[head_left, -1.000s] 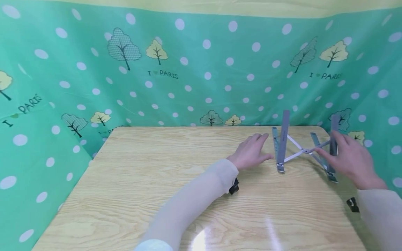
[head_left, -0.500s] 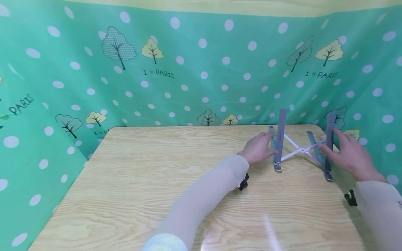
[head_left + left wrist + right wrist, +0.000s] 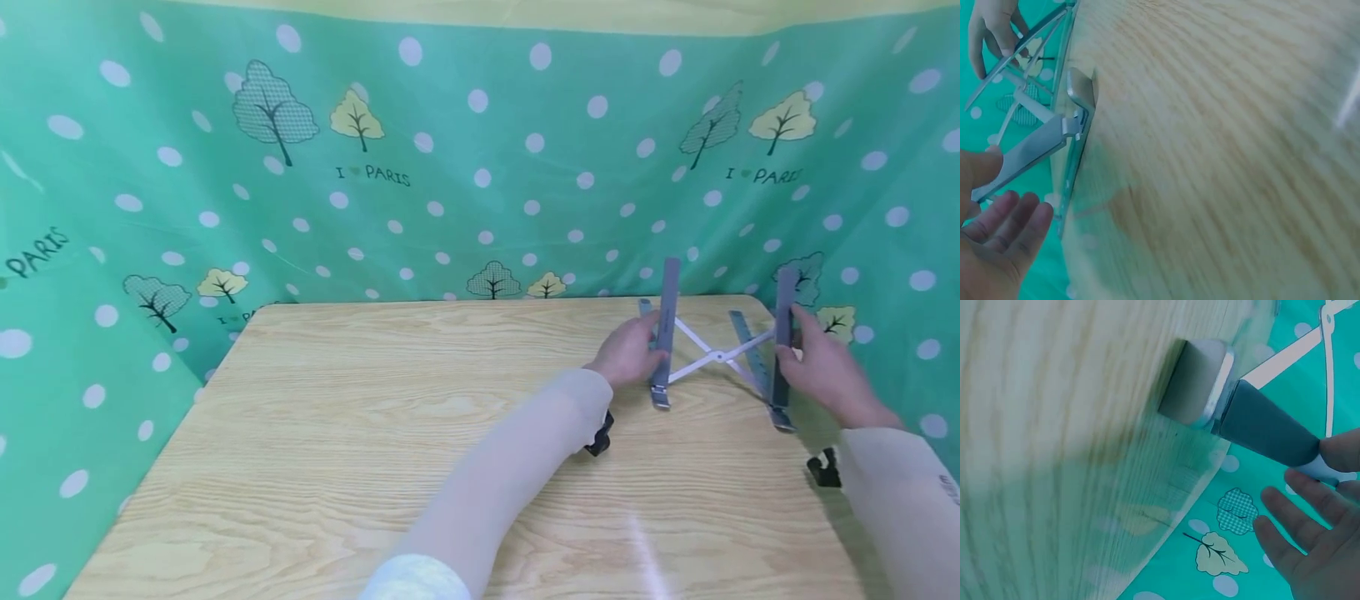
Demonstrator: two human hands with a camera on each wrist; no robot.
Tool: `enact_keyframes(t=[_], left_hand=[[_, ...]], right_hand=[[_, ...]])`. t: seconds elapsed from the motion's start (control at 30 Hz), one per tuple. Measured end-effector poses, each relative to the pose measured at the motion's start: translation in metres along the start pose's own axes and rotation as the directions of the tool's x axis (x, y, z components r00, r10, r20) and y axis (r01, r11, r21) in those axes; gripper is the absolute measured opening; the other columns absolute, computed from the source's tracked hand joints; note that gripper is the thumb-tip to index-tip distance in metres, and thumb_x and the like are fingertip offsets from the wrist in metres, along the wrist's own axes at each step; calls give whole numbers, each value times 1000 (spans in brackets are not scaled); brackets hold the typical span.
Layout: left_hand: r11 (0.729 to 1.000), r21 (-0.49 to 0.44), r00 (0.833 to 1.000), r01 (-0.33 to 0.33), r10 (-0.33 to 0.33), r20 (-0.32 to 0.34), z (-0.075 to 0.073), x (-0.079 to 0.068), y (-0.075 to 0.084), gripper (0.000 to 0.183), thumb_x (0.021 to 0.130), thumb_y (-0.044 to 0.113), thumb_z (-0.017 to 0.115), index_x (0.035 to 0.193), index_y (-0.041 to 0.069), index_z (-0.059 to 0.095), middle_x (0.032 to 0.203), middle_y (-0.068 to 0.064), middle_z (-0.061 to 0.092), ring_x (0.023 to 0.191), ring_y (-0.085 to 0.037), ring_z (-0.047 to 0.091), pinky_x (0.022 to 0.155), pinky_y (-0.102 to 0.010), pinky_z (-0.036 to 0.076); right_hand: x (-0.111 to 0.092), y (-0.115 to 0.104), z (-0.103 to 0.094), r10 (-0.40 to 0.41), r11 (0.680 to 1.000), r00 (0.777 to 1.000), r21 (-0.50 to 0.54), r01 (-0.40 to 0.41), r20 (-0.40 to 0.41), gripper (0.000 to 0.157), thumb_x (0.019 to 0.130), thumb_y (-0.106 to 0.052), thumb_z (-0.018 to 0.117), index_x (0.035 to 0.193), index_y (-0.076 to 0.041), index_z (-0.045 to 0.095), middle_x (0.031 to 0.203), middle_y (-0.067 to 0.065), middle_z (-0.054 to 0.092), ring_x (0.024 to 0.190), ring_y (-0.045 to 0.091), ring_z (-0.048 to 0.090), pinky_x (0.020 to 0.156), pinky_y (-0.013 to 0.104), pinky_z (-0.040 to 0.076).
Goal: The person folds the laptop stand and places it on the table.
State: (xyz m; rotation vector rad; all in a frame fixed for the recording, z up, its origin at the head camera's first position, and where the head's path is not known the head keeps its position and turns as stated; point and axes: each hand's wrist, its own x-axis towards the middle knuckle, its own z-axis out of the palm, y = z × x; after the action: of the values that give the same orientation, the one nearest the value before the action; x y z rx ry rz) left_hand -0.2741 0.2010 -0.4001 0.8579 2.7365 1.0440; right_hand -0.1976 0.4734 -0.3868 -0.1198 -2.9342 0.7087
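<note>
An unfolded grey metal laptop stand (image 3: 667, 329) stands at the far right of the table, its two slanted arms raised and joined by crossed struts. My left hand (image 3: 628, 352) pinches the left arm of the stand, thumb on the near side. In the left wrist view the thumb lies against that arm, the other fingers spread below it. The right arm of the stand is between the thumb and index finger of my right hand (image 3: 828, 371). The right wrist view shows a hooked foot (image 3: 1197, 381) at the arm's lower end, by the tabletop.
The wooden table (image 3: 375, 400) has its back edge against a green dotted curtain (image 3: 450, 167), which also hangs along both sides. The stand is close to the table's right back corner. Black wrist mounts sit under both sleeves.
My left hand has moved right and taken hold of the stand's left arm. The right hand's thumb and fingers have closed in on the right arm. The view has shifted slightly.
</note>
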Motion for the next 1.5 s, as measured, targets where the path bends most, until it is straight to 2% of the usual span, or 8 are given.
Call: enact_keyframes(t=[0.23,0.47,0.67,0.73,0.87,1.1,1.27,1.5], left_hand=[[994,-97,998,41,-44,-34,7,5,1,68,90,14,66,149,25,35,98,6,61,78,-2,56,61,-11,46],[989,-141,993,55,-69,-100,12,7,6,70,85,1,65,146,21,40,86,6,60,71,-2,55,59,-10,46],[987,-157,990,47,-67,-126,13,9,5,70,82,-2,67,144,22,44,79,5,60,67,-3,54,56,-11,45],[985,-168,990,47,-69,-122,13,8,5,70,82,-2,67,144,22,44,79,4,60,66,-3,54,55,-11,45],[980,-191,992,53,-73,-100,13,8,5,72,82,-2,66,146,22,42,77,4,59,63,-4,54,53,-12,45],[984,-172,993,50,-68,-97,11,7,2,72,84,-1,65,147,23,38,76,4,56,63,-5,54,52,-13,45],[983,-182,995,36,-52,-83,9,5,1,75,84,-2,64,149,23,35,75,4,55,62,-5,54,52,-14,46],[981,-193,995,31,-48,-86,8,3,-5,81,84,-4,63,152,23,28,74,3,55,60,-6,52,51,-14,46]], right_hand=[[0,0,-2,12,1000,1000,23,-12,-7,73,100,-22,43,151,1,-4,120,42,43,102,56,47,70,58,48],[-3,-2,-6,40,999,999,18,-40,-9,73,100,-25,45,152,-4,-2,110,36,50,87,42,56,58,39,50],[-5,0,-5,56,994,998,89,-57,12,72,101,-32,44,153,-15,-4,111,36,49,79,36,62,57,37,54],[-6,2,-5,58,994,998,92,-58,10,72,101,-33,44,153,-16,-3,111,36,50,81,37,61,57,36,54],[-7,4,-6,63,994,998,85,-63,6,73,100,-35,45,152,-16,-3,112,36,49,83,37,59,55,33,52],[-6,0,-3,54,996,999,75,-53,-5,72,100,-35,46,152,-17,-1,110,35,51,80,33,59,53,32,51],[-7,-2,-3,44,996,999,74,-43,-16,72,100,-35,45,152,-15,0,111,35,52,84,36,56,52,30,47],[-7,-6,2,47,995,999,89,-46,-15,71,100,-34,45,153,-17,-1,110,34,53,78,31,62,54,31,52]])
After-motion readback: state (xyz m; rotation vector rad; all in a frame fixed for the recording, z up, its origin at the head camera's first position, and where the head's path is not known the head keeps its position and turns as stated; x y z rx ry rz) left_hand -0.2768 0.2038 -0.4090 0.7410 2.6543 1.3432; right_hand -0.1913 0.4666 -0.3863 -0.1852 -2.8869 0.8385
